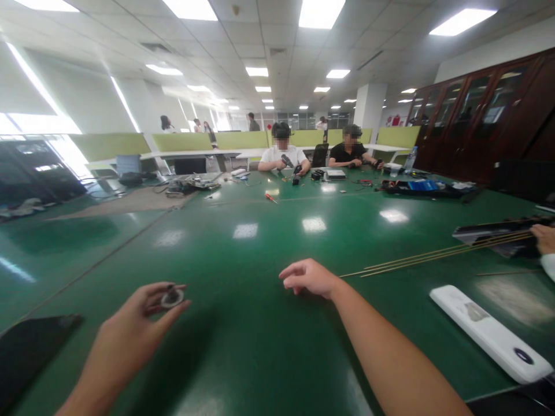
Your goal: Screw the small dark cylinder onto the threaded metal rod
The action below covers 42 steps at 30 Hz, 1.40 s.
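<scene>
My left hand (139,315) is raised over the green table (243,323) at the lower left. Its thumb and fingers pinch a small round disc (172,298), pale at the rim and dark in the middle. My right hand (309,277) hovers near the table's middle, fingers loosely curled and pointing left, with nothing visible in it. The two hands are apart, with bare green tabletop between them.
A white power strip (489,335) lies at the right. Thin brass rods (437,254) run toward a dark tray (498,234) held by another person's hand (544,238). A black flat object (30,346) sits lower left. Two people sit at the far side among tools, a red screwdriver (271,198) nearby.
</scene>
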Tool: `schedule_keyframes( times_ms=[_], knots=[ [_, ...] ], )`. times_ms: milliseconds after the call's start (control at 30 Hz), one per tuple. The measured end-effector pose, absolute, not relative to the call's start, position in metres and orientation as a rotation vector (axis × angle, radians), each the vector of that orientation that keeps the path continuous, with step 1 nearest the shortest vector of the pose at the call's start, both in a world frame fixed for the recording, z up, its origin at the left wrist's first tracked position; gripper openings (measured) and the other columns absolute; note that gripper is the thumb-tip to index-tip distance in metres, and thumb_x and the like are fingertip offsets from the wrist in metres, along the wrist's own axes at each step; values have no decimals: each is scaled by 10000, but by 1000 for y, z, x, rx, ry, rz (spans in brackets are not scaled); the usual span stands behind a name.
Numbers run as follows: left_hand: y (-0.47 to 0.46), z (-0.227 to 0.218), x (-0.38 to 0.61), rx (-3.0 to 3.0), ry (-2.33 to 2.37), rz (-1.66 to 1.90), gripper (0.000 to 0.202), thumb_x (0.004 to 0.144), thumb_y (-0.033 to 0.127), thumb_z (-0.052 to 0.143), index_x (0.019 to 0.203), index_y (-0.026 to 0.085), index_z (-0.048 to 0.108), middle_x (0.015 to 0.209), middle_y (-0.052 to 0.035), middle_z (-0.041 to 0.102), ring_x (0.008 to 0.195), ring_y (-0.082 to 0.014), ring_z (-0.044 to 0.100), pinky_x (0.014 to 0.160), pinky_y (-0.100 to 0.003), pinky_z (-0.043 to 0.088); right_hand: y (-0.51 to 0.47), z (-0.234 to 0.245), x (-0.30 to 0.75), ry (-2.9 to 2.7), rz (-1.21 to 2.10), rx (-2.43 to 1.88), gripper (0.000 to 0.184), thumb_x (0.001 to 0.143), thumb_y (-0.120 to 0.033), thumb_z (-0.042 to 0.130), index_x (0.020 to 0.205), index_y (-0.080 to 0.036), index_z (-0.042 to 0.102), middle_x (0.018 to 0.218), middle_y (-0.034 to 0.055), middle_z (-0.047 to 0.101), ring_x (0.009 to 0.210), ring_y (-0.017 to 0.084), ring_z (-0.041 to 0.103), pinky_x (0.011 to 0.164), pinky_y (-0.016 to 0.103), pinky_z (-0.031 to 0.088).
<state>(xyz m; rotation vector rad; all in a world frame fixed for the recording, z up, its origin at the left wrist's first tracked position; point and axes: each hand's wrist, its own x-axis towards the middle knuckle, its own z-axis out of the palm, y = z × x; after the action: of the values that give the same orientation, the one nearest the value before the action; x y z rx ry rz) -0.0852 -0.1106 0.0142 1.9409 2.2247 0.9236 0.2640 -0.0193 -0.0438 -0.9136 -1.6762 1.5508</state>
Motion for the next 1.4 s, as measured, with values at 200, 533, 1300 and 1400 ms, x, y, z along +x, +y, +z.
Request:
schedule_keyframes(
  times_ms=[200,533,1300,1400],
  knots=[
    [-49,8,9,2351,1591,784,352,822,448,615,1092,224,627,986,-47,690,892,-237,654,820,-363,522,-11,-54,263,-1639,1303,-1007,402,710,-163,678,1109,-153,636,854,10,654,551,82,530,549,230,441],
    [-29,-40,26,2726,1263,634,273,925,292,561,1187,215,576,1095,-81,635,1015,-242,586,907,-388,483,-25,-50,255,-2013,634,-1126,408,678,-143,711,1052,-241,582,1000,12,674,842,173,609,749,285,454],
    [-38,-42,32,2512,1148,798,226,846,209,659,1069,235,635,1059,-52,641,1001,-206,606,918,-346,497,-30,-48,246,-2171,655,-1173,229,784,-257,689,992,-249,596,923,11,703,799,180,634,682,263,422],
    [-38,-42,32,2504,1134,815,208,852,216,651,1059,231,639,1052,-57,641,997,-207,605,911,-343,498,-31,-48,246,-2186,643,-1174,196,784,-252,682,961,-249,599,889,-2,693,762,166,614,661,253,406]
  ],
)
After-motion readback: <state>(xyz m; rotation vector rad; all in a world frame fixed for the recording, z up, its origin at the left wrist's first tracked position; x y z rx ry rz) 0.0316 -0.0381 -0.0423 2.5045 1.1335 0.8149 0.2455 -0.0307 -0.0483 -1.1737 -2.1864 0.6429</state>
